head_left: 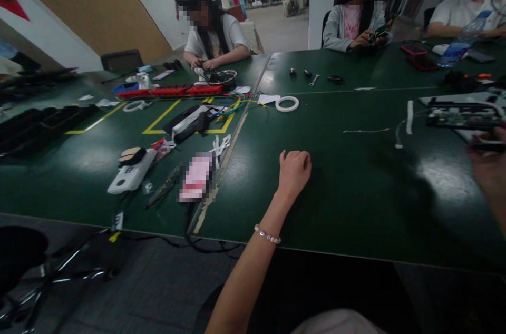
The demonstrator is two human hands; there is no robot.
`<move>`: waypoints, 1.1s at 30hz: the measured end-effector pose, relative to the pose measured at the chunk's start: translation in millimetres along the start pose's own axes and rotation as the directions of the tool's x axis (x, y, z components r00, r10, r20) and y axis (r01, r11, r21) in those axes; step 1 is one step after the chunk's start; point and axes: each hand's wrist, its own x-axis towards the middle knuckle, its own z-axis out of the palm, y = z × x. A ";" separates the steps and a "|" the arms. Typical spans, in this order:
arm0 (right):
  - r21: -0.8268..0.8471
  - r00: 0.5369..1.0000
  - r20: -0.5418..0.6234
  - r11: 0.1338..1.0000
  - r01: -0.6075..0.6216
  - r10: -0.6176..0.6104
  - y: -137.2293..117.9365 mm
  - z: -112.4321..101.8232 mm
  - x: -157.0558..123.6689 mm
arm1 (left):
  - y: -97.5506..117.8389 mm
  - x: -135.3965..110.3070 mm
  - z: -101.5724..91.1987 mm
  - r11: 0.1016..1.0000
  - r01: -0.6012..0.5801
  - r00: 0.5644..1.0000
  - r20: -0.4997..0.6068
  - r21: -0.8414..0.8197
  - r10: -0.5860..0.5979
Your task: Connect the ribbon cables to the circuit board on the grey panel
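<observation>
My left hand [294,168] rests on the green table [336,207], its fingers curled into a loose fist and no object showing in it. A bracelet of pale beads [267,234] is on that wrist. My right hand [488,165], blurred and cut off by the right edge, is closed around a dark object [490,143] whose kind I cannot make out. Just beyond it lies a long black housing with an exposed circuit board [460,114]. A thin wire [367,130] runs leftward from the housing, near a short white strip [410,117].
A roll of white tape [287,104] lies ahead of my left hand. To the left are a phone [196,177], a white device [132,170] and a black pouch [193,122]. A small wrench [314,80] and a water bottle [464,41] are farther back. Several people sit opposite.
</observation>
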 end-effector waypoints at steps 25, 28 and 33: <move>-0.589 0.463 0.794 0.683 0.431 0.393 44.7 52.6 -134.8 | 3.9 3.5 0.6 1.000 -0.013 0.996 -0.086 -0.001 0.013; -0.559 0.391 0.828 0.655 0.509 0.402 39.6 54.1 -143.2 | 4.0 3.2 1.3 1.000 -0.024 0.997 -0.078 -0.006 0.023; -0.531 0.407 0.847 0.584 0.614 0.342 38.6 55.0 -152.4 | 4.6 2.9 0.5 0.999 -0.033 0.997 -0.068 0.002 0.033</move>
